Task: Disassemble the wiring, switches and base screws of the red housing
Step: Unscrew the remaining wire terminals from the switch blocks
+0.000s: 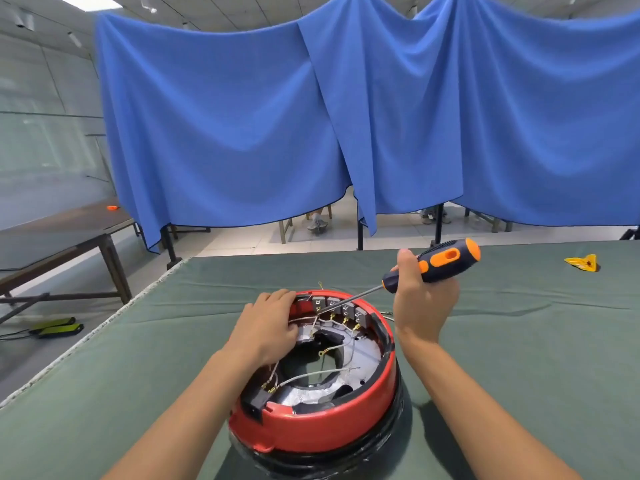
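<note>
The red housing [313,424] sits open side up on the green-covered worktop [519,341], close to the near edge and a little left of its middle. My left hand [265,332] rests on the housing's far left rim, its fingers [277,297] curled over the rim beside the row of switches [337,306] mounted along the far inner wall. My right hand [422,299] is wrapped around the black-and-orange handle of a screwdriver [429,266], thumb up along the grip, just beyond the housing's far right side. The shaft slants down and to the left, and its tip reaches in among the switches (whether it actually touches a screw or terminal I cannot tell). Thin white wires [322,372] with small brass terminals loop across the grey inner plate, one running toward a black block at the near left of the rim. A yellow triangular piece [583,263] lies well apart, toward the far right corner of the worktop
</note>
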A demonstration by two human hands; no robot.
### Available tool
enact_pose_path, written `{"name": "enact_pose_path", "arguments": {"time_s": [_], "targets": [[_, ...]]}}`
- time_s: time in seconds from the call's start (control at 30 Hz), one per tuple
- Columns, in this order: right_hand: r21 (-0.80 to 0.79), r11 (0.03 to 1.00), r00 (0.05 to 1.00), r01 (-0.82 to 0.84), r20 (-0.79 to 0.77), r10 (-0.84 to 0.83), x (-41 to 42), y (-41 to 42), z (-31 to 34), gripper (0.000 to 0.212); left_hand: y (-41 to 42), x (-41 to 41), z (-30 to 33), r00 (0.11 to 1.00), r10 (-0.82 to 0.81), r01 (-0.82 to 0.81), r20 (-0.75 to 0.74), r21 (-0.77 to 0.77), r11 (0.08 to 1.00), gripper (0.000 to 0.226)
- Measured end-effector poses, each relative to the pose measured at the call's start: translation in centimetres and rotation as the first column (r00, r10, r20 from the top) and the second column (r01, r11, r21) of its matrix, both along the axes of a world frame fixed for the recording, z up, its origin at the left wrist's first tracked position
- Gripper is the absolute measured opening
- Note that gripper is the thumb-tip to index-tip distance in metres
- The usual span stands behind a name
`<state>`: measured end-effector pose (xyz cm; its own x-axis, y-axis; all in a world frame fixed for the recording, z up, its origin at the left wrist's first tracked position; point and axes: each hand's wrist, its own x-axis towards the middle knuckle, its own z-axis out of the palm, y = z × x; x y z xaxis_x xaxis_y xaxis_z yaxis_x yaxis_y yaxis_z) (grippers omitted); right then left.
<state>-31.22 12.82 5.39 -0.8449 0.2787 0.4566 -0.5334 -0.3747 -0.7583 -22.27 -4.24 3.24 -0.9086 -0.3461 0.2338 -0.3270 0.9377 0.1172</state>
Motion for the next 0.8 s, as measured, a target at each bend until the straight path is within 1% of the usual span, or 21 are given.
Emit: {"name": "enact_pose_path", "arguments": {"time_s": [0.13, 0.3, 0.43, 0.5, 0.6, 0.63, 0.7, 0.8], "targets": [[-0.037, 0.999, 0.997, 0.004, -0.071, -0.007, -0.5, -0.2, 0.3, 0.026, 0.0, 0.0, -0.2, 0.999, -0.028, 0.027, -0.029, -0.002, 1.000, 0.061], [-0.024, 0.999, 0.992, 0.042, -0.116, -0.044, -1.6, 0.5, 1.0, 0.027, 0.2, -0.1, -0.7, 0.997, -0.058, 0.055, -0.056, -0.046, 0.997, 0.059], [-0.006, 0.998, 0.986, 0.063, -0.156, -0.063, -1.1, 0.4, 1.3, 0.024, 0.6, -0.1, -0.3, 0.994, -0.088, 0.088, -0.067, -0.010, 0.996, 0.056], [0.000, 0.999, 0.984, 0.051, -0.171, -0.051, -0.6, 0.3, 1.3, 0.024, 0.6, 0.1, 0.1, 0.996, -0.080, 0.081, -0.048, 0.028, 0.996, 0.056], [0.038, 0.998, 0.984, 0.048, -0.174, -0.041, -0.1, 0.4, 0.9, 0.026, 0.7, -0.5, 1.5, 1.000, -0.005, 0.002, 0.029, 0.094, 0.996, 0.055], [0.055, 0.997, 0.985, 0.050, -0.168, -0.041, 0.0, 0.4, 0.8, 0.027, 0.8, -1.0, 2.0, 0.999, 0.033, -0.036, 0.033, 0.103, 0.994, 0.054], [0.068, 0.997, 0.988, 0.049, -0.149, -0.038, 0.2, 0.4, 0.6, 0.027, 1.4, -1.8, 2.2, 0.993, 0.121, -0.120, -0.003, 0.097, 0.988, 0.048], [0.068, 0.996, 0.987, 0.057, -0.151, -0.046, 0.0, 0.3, 0.5, 0.028, 2.3, -2.5, 0.7, 0.980, 0.188, -0.188, -0.066, 0.007, 0.982, 0.041]]}}
